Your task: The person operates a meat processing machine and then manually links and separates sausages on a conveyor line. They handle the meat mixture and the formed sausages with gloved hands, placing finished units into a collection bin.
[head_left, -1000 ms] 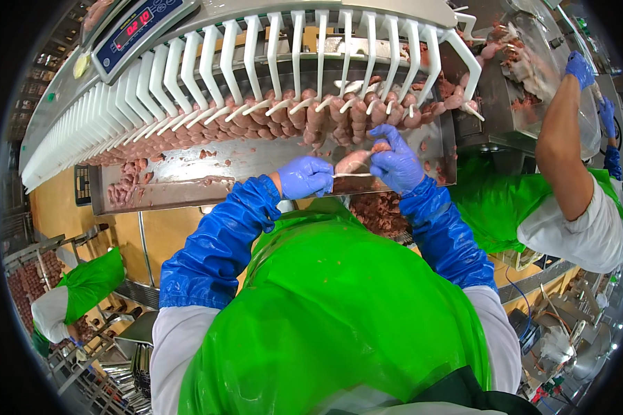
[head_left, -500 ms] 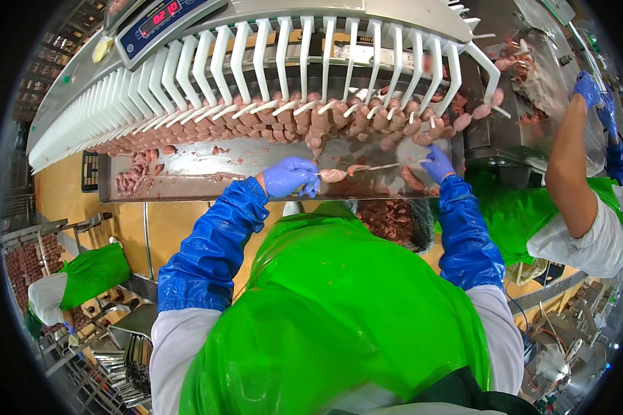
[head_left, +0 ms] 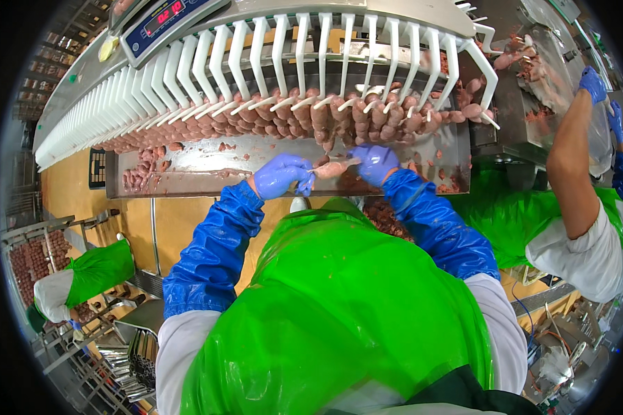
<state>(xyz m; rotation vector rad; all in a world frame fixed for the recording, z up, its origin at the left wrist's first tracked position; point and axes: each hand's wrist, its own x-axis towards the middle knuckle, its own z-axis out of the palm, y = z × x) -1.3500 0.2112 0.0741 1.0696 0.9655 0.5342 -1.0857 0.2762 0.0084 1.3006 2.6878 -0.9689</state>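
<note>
Between my two hands a short pink sausage (head_left: pixel 331 169) is held level over the front of the metal tray (head_left: pixel 221 185). My left hand (head_left: pixel 282 174), in a purple-blue glove, is closed on its left end. My right hand (head_left: pixel 375 164), gloved alike, pinches the casing at the other end; its fingers are slightly blurred. Just beyond, linked sausages (head_left: pixel 256 124) hang in a dense row from white hooks (head_left: pixel 282 59). Part of the row dangles close above my hands.
Loose sausages (head_left: pixel 145 169) and meat scraps lie at the tray's left. A bin of meat scraps (head_left: pixel 387 218) stands below the tray's front edge. A digital scale (head_left: pixel 163 24) is at the far left. At right, a co-worker's arm (head_left: pixel 567 149) reaches over a metal table.
My right hand has come left, from far out along a stretched casing to the sausage's right end. My left hand stays nearly in place. The hooks have shifted slightly.
</note>
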